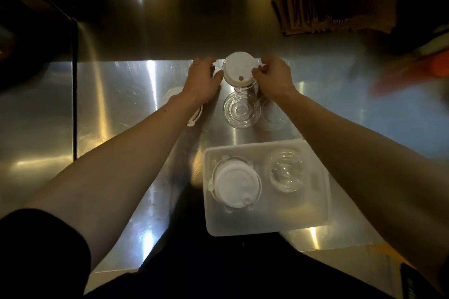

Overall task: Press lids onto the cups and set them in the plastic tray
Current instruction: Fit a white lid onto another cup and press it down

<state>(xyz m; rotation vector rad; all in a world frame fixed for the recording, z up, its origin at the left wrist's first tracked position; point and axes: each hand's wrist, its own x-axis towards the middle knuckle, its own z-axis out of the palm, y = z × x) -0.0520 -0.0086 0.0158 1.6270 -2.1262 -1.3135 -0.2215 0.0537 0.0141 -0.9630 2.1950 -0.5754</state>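
A clear cup topped by a white lid (239,68) stands at the back of the steel counter. My left hand (202,81) grips its left side and my right hand (273,77) pinches the lid's right rim. Just in front of it stands a clear cup (240,110) with a clear lid, and another clear cup (273,116) sits partly hidden under my right wrist. The translucent plastic tray (267,224) lies near the front edge. It holds a cup with a white lid (234,183) on the left and a cup with a clear lid (285,172) on the right.
A loose white lid (193,115) lies on the steel counter (121,109) under my left forearm. A stack of brown paper bags (328,7) leans at the back right. A blurred orange shape (435,65) shows at the right edge. The steel backsplash (170,19) rises behind the cups.
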